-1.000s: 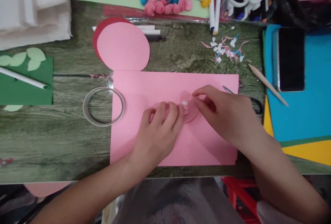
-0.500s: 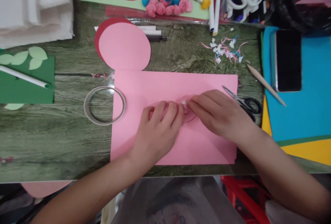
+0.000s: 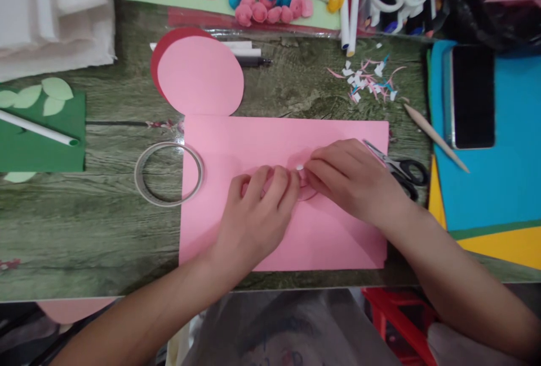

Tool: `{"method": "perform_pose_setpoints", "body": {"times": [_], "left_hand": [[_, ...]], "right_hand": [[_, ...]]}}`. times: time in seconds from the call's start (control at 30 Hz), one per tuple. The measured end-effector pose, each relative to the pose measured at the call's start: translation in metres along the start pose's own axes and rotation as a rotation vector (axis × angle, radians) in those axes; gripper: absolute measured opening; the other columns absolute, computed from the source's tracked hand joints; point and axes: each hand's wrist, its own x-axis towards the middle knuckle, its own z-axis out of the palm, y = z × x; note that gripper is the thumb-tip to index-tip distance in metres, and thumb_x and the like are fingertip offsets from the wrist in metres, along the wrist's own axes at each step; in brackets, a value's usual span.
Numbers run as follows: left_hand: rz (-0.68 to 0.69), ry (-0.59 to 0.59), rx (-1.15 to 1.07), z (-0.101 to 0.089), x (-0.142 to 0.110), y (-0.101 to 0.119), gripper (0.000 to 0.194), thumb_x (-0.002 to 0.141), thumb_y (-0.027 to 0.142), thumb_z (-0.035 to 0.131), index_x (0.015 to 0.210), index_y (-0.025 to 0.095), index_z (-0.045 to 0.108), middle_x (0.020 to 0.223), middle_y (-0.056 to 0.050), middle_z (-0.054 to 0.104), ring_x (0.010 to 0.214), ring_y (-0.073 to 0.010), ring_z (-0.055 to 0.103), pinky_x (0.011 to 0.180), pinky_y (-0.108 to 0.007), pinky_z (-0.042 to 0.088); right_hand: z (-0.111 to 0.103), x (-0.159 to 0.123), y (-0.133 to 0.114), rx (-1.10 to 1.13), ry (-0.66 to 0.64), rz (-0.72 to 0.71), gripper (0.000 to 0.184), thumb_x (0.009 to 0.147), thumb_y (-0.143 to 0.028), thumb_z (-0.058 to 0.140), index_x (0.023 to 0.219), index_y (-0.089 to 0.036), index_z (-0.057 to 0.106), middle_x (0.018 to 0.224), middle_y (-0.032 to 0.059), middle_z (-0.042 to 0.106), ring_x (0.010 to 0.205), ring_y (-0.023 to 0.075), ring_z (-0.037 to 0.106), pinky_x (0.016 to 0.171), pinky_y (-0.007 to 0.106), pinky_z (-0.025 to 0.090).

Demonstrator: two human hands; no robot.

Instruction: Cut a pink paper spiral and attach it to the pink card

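Note:
A large pink paper sheet (image 3: pixel 236 141) lies flat on the wooden table. On it rests a small pink paper cutout (image 3: pixel 305 190) with a white scrap of tape at its top. My left hand (image 3: pixel 253 214) presses down on the cutout's left side with curled fingers. My right hand (image 3: pixel 350 180) pinches at the cutout and the white tape from the right. The two hands meet fingertip to fingertip and cover most of the cutout.
A tape roll (image 3: pixel 169 173) lies left of the sheet, a pink paper circle (image 3: pixel 200 76) above it, scissors (image 3: pixel 401 172) at its right edge. Paper roses (image 3: pixel 270 0), markers, paper scraps (image 3: pixel 369 79), a wooden stick (image 3: pixel 435 137), a phone (image 3: pixel 473 96) on blue paper, and green paper with leaves (image 3: pixel 42 129) surround.
My right hand has come down and to the left, folding the raised flap of the cutout flat and closing on it. My left hand has held its place.

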Motion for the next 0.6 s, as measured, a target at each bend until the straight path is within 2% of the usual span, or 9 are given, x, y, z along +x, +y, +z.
{"method": "perform_pose_setpoints", "body": {"times": [0.2, 0.6], "left_hand": [[-0.001, -0.003, -0.011, 0.000, 0.000, 0.000, 0.037, 0.084, 0.016, 0.044, 0.119, 0.015, 0.055, 0.112, -0.013, 0.059, 0.100, -0.0275, 0.051, 0.069, -0.040, 0.040], [-0.003, 0.005, -0.014, 0.001, -0.001, -0.001, 0.037, 0.084, 0.018, 0.046, 0.120, 0.015, 0.054, 0.114, -0.011, 0.059, 0.101, -0.0274, 0.051, 0.070, -0.040, 0.039]], "right_hand": [[-0.001, 0.007, -0.001, 0.043, -0.049, 0.124, 0.022, 0.089, -0.020, 0.045, 0.071, -0.017, 0.058, 0.078, 0.0068, 0.060, 0.074, 0.0183, 0.050, 0.066, 0.033, 0.039], [-0.005, 0.007, -0.003, 0.057, -0.027, 0.135, 0.022, 0.088, -0.020, 0.046, 0.072, -0.016, 0.060, 0.076, 0.0073, 0.061, 0.074, 0.0191, 0.054, 0.067, 0.032, 0.041]]}}
